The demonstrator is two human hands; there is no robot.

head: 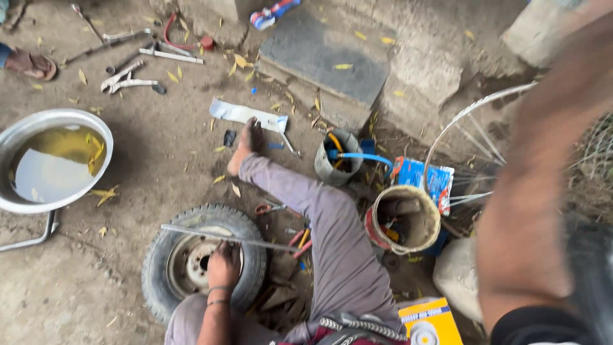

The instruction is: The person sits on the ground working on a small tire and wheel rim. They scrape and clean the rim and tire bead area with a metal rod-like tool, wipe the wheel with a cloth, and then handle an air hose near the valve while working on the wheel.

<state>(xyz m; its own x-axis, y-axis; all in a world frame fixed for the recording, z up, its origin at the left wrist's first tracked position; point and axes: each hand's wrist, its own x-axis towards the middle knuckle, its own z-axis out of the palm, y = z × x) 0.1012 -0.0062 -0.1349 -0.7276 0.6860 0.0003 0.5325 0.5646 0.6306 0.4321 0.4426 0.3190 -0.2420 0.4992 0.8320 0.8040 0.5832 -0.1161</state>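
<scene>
Right hand out of frame past a blurred forearm; left hand (223,263) flat, grip empty, on small tyre (203,260). Left of tyre, basin (54,160) holding water, leaves.

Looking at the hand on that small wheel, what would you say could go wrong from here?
1. The left hand rests on the small wheel under a long metal rod; if the rod slips, fingers may get pinched.
2. The bare foot lies near loose tools on the dirt.
3. The water basin sits close and could be knocked.
</scene>
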